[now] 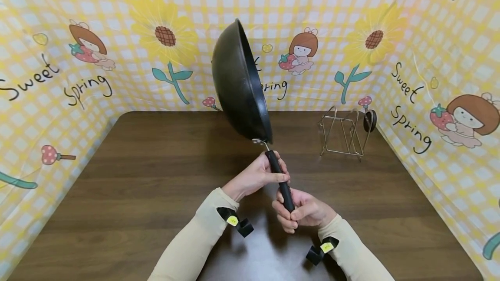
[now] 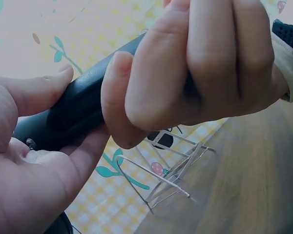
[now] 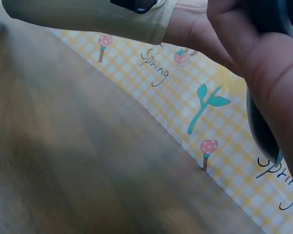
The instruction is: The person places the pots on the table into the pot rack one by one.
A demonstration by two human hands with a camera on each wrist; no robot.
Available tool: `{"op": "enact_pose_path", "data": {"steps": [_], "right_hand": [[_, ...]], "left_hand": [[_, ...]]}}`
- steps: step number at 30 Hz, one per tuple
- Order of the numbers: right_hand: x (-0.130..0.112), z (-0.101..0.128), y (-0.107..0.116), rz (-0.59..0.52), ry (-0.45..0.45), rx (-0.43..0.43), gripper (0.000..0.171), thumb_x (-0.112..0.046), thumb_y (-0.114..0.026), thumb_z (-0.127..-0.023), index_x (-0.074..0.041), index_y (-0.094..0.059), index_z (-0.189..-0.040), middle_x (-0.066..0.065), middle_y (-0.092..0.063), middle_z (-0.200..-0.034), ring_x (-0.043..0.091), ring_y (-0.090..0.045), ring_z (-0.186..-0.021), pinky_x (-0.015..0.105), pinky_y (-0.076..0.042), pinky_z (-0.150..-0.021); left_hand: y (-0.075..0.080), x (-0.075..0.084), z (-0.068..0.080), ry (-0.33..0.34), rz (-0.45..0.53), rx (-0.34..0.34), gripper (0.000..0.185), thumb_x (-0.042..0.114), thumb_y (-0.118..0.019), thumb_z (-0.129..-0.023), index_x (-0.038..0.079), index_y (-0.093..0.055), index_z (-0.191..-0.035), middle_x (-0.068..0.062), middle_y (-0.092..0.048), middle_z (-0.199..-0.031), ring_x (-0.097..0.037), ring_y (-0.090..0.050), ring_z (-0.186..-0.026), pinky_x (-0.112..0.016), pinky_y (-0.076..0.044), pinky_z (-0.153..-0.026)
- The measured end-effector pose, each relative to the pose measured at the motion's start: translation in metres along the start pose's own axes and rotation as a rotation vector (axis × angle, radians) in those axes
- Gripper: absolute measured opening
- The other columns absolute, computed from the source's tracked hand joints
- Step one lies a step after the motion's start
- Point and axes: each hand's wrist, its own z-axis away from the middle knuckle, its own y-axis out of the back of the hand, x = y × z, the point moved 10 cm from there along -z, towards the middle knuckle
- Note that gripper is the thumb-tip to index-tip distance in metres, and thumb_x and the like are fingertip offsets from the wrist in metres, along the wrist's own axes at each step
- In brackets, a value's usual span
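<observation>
You hold the pan (image 1: 240, 83) above the table's (image 1: 136, 177) middle; the wire rack (image 1: 343, 135) stands near its far right corner.

This looks like a staged tabletop booth, not a real kitchen. A dark wooden table (image 1: 136, 185) is walled by a yellow checked cartoon backdrop (image 1: 78, 34). A wire rack (image 1: 343, 135) stands on it.

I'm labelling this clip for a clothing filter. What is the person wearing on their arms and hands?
Both arms wear long, close-fitting cream sleeves, left sleeve and right sleeve, ending at the wrists. Each wrist carries a small black camera unit on a black strap with a yellow tag, left unit and right unit. The left hand and right hand are bare: no gloves; I see no rings.
</observation>
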Motion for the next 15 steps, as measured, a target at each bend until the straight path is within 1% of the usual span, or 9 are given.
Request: {"op": "enact_pose_path", "data": {"steps": [3, 9, 13, 15], "right_hand": [[-0.003, 0.003, 0.004, -0.011, 0.008, 0.022, 0.025, -0.005, -0.048, -0.098, -0.017, -0.039, -0.116, 0.001, -0.041, -0.085, 0.014, -0.046, -0.068, 0.026, -0.048, -0.071], [-0.010, 0.011, 0.008, -0.019, 0.027, 0.061, 0.027, 0.000, -0.045, -0.095, -0.016, -0.040, -0.116, 0.002, -0.042, -0.086, 0.016, -0.045, -0.067, 0.026, -0.048, -0.071], [-0.012, 0.017, 0.008, -0.024, 0.034, 0.067, 0.027, -0.001, -0.045, -0.094, -0.016, -0.039, -0.116, 0.003, -0.040, -0.084, 0.016, -0.044, -0.066, 0.026, -0.048, -0.071], [-0.013, 0.021, 0.008, -0.023, 0.039, 0.068, 0.027, -0.001, -0.045, -0.094, -0.015, -0.039, -0.116, 0.004, -0.038, -0.083, 0.017, -0.043, -0.065, 0.026, -0.048, -0.071]], "left_hand": [[-0.001, 0.001, -0.006, 0.011, -0.046, 0.001, 0.040, -0.015, -0.063, -0.086, 0.002, -0.036, -0.110, -0.001, -0.062, -0.088, -0.012, -0.068, -0.082, -0.027, -0.051, -0.083], [-0.006, -0.001, -0.017, 0.043, -0.075, -0.006, 0.040, -0.013, -0.065, -0.087, 0.004, -0.037, -0.109, -0.006, -0.062, -0.089, -0.014, -0.067, -0.081, -0.028, -0.050, -0.083], [-0.010, -0.006, -0.024, 0.080, -0.089, -0.009, 0.039, -0.013, -0.064, -0.087, 0.000, -0.037, -0.112, -0.011, -0.062, -0.091, -0.014, -0.067, -0.080, -0.028, -0.050, -0.083], [-0.013, -0.008, -0.027, 0.091, -0.099, -0.015, 0.038, -0.013, -0.064, -0.087, -0.002, -0.038, -0.111, -0.012, -0.063, -0.090, -0.013, -0.067, -0.080, -0.027, -0.050, -0.083]]}}
